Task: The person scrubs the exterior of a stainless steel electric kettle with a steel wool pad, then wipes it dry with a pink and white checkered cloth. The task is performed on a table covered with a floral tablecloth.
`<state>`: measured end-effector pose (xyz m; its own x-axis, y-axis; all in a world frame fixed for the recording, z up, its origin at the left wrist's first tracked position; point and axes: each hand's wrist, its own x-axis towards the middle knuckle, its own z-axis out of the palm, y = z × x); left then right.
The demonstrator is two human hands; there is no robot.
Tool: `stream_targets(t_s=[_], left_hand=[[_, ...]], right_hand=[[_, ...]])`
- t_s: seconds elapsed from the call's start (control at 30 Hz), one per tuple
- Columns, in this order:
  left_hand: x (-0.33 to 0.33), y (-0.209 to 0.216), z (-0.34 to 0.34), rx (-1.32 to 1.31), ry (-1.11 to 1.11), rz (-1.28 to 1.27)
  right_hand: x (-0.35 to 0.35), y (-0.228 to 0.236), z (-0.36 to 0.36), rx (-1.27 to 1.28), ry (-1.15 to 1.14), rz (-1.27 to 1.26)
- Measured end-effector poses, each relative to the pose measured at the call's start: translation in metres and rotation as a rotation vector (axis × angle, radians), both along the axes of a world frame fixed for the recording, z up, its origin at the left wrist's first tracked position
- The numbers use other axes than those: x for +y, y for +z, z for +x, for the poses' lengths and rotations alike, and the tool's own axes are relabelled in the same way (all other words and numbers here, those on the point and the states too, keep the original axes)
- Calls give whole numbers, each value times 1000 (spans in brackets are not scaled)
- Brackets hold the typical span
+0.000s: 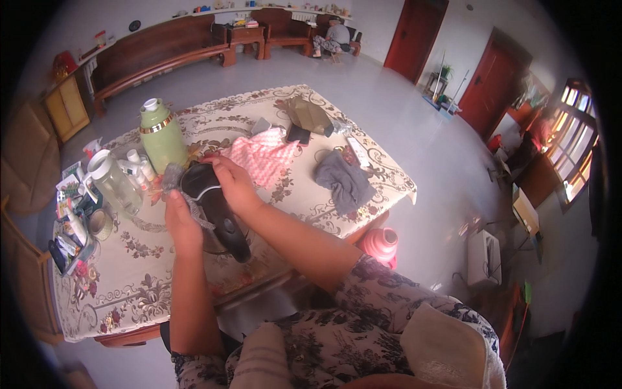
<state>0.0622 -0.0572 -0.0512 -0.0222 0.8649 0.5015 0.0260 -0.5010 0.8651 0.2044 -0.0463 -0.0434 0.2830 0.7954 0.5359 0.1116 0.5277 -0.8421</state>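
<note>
An electric kettle (217, 207) with a black lid and a long black handle is between my hands at the table's near side, its handle pointing toward me. My right hand (233, 183) grips its right side near the top. A grey cloth (172, 176) is bunched in my left hand (182, 217), pressed against the kettle's left side. Most of the kettle's body is hidden beneath the lid and handle. Just beyond stands a green thermos flask (162, 139), and a clear pitcher (120, 188) is to the left.
A patterned cloth covers the table (139, 285). On it lie a pink-and-white cloth (265, 155), a dark grey cloth (343, 181), an olive bag (306, 115), and several bottles and small items at left. A pink flask (380, 245) stands off the right edge. Someone (334, 37) sits far back.
</note>
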Motion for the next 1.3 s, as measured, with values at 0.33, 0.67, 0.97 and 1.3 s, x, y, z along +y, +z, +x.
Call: stream_targets(t_s=[0.33, 0.67, 0.97, 1.3], left_hand=[[51, -77, -29, -371, -406, -533], [8, -74, -22, -301, -180, -559], [-59, -78, -14, 249, 104, -320], [-87, -83, -38, 23, -224, -512]], right_hand=[[2, 0, 3, 55, 94, -5], [-2, 0, 3, -2, 1, 1], [-5, 6, 4, -52, -50, -36], [-9, 11, 1, -64, -96, -35]])
